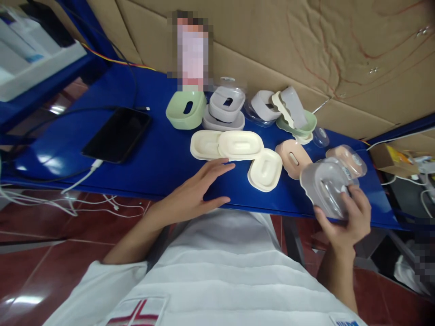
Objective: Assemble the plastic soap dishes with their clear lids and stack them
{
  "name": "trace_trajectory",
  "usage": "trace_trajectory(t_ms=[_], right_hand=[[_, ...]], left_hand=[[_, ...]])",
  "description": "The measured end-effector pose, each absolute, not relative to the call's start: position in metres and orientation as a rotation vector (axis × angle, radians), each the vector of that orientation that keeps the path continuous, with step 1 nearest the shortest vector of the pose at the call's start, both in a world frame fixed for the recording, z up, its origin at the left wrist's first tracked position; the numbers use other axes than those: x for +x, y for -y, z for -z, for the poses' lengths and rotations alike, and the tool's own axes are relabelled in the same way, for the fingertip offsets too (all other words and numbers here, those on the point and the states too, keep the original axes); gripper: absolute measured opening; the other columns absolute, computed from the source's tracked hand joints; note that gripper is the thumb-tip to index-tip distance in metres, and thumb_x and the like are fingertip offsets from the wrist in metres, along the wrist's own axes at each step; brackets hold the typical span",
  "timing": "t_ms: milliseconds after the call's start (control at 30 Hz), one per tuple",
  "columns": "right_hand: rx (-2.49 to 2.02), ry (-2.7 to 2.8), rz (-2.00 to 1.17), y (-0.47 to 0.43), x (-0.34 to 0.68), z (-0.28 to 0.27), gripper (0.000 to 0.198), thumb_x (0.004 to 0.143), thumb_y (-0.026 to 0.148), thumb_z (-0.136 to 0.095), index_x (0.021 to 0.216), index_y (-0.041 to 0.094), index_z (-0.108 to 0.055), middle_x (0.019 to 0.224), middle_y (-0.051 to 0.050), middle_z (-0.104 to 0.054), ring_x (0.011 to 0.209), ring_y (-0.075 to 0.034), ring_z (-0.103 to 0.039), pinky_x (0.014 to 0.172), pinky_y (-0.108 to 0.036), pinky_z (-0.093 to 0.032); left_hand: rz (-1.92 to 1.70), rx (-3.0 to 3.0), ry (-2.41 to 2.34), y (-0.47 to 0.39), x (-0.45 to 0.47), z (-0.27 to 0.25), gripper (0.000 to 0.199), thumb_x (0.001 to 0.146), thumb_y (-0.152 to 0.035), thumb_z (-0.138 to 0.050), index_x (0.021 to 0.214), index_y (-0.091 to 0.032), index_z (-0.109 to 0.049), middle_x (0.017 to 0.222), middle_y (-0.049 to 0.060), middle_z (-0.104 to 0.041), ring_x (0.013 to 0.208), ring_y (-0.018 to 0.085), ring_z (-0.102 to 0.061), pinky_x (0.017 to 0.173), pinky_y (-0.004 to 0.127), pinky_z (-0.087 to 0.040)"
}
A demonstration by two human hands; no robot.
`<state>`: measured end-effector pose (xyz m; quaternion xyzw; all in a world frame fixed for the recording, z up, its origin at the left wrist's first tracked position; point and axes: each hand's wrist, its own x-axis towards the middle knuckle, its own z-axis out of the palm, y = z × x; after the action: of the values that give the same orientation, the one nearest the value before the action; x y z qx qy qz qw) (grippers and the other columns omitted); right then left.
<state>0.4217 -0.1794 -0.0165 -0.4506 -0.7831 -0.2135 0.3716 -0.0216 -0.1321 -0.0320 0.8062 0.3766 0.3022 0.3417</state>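
My right hand [350, 217] grips the near side of a grey rounded plastic box [316, 183] with a clear plastic piece [331, 194] on it, at the right end of the blue table. My left hand [193, 192] is open, fingers stretched out, holding nothing. Just past its fingertips lie two overlapping cream oval trays [241, 145]. Between the hands rests another cream tray [265, 170]. A peach slotted tray [294, 158] sits left of the grey box. Beyond that box is a peach piece under a clear cover [346, 160].
Along the back stand a green slotted box [186, 111], stacked grey boxes [227, 106] and a pile of grey, green and cream pieces [295, 111]. A black phone or tablet [117, 133] lies left with a white cable [83, 176]. Cardboard [258, 40] lines the back.
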Motion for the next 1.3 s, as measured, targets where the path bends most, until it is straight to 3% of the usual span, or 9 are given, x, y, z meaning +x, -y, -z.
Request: trace_trajectory(t_ms=[200, 467, 533, 633, 767, 867, 967, 1100, 1300], right_hand=[[-1.446, 1.922, 0.499, 0.202, 0.468, 0.050, 0.065, 0.087, 0.035, -0.090, 0.147, 0.021, -0.067, 0.149, -0.019, -0.067, 0.138, -0.044, -0.065, 0.115, -0.066, -0.054], [-1.706, 1.922, 0.649, 0.162, 0.479, 0.042, 0.057, 0.099, 0.055, -0.072, 0.150, 0.030, -0.064, 0.154, -0.018, -0.065, 0.148, -0.049, -0.054, 0.116, -0.074, -0.042], [-1.751, 1.928, 0.694, 0.152, 0.471, 0.038, 0.057, 0.102, 0.051, -0.067, 0.155, 0.029, -0.060, 0.160, -0.021, -0.058, 0.151, -0.051, -0.049, 0.116, -0.075, -0.039], [-1.680, 2.020, 0.619, 0.136, 0.440, 0.033, 0.054, 0.108, 0.038, -0.056, 0.162, 0.028, -0.053, 0.164, -0.020, -0.055, 0.154, -0.047, -0.047, 0.119, -0.070, -0.039], [-1.563, 2.220, 0.342, 0.115, 0.391, 0.031, 0.059, 0.110, 0.043, -0.055, 0.165, 0.025, -0.047, 0.154, -0.017, -0.065, 0.144, -0.038, -0.060, 0.118, -0.058, -0.045], [-1.615, 2.204, 0.326, 0.105, 0.376, 0.033, 0.053, 0.109, 0.052, -0.057, 0.154, 0.023, -0.060, 0.139, -0.016, -0.075, 0.127, -0.036, -0.069, 0.109, -0.053, -0.048], [-1.599, 2.184, 0.314, 0.102, 0.377, 0.034, 0.044, 0.109, 0.053, -0.056, 0.140, 0.024, -0.069, 0.136, -0.013, -0.076, 0.124, -0.034, -0.069, 0.105, -0.049, -0.047], [-1.575, 2.233, 0.273, 0.102, 0.382, 0.032, 0.039, 0.113, 0.048, -0.051, 0.139, 0.024, -0.067, 0.135, -0.011, -0.076, 0.126, -0.034, -0.067, 0.106, -0.050, -0.042], [-1.597, 2.028, 0.260, 0.101, 0.383, 0.029, 0.043, 0.114, 0.047, -0.042, 0.137, 0.019, -0.065, 0.130, -0.018, -0.074, 0.118, -0.037, -0.065, 0.102, -0.054, -0.045]], left_hand=[[-0.657, 2.161, -1.040, 0.132, -0.021, 0.031, 0.063, 0.108, -0.048, -0.064, 0.166, -0.037, -0.041, 0.176, 0.007, -0.036, 0.161, 0.030, -0.042, 0.129, 0.050, -0.046], [-0.587, 2.279, -1.073, 0.135, -0.020, 0.033, 0.067, 0.109, -0.048, -0.062, 0.169, -0.037, -0.035, 0.173, 0.008, -0.042, 0.157, 0.029, -0.048, 0.128, 0.050, -0.048], [-0.606, 2.338, -1.089, 0.135, -0.019, 0.036, 0.068, 0.109, -0.046, -0.062, 0.170, -0.035, -0.034, 0.173, 0.009, -0.043, 0.156, 0.030, -0.049, 0.128, 0.052, -0.047], [-0.649, 2.451, -1.089, 0.135, -0.014, 0.039, 0.066, 0.110, -0.042, -0.061, 0.170, -0.030, -0.036, 0.172, 0.012, -0.045, 0.156, 0.030, -0.049, 0.128, 0.052, -0.047], [-0.611, 2.642, -1.030, 0.137, -0.008, 0.039, 0.057, 0.113, -0.044, -0.055, 0.167, -0.029, -0.043, 0.173, 0.011, -0.045, 0.154, 0.032, -0.050, 0.127, 0.054, -0.045], [-0.583, 2.741, -1.006, 0.139, -0.002, 0.038, 0.055, 0.114, -0.047, -0.052, 0.166, -0.030, -0.045, 0.173, 0.010, -0.046, 0.151, 0.033, -0.054, 0.125, 0.056, -0.044], [-0.584, 2.804, -1.004, 0.141, 0.004, 0.038, 0.056, 0.114, -0.048, -0.050, 0.166, -0.028, -0.045, 0.172, 0.011, -0.047, 0.150, 0.034, -0.054, 0.124, 0.056, -0.043], [-0.609, 2.834, -0.955, 0.142, 0.016, 0.035, 0.057, 0.114, -0.050, -0.051, 0.165, -0.025, -0.046, 0.173, 0.010, -0.046, 0.157, 0.034, -0.047, 0.127, 0.055, -0.038], [-0.549, 2.832, -0.875, 0.139, 0.031, 0.035, 0.069, 0.108, -0.056, -0.061, 0.166, -0.024, -0.043, 0.172, 0.013, -0.048, 0.155, 0.038, -0.049, 0.130, 0.061, -0.034]])
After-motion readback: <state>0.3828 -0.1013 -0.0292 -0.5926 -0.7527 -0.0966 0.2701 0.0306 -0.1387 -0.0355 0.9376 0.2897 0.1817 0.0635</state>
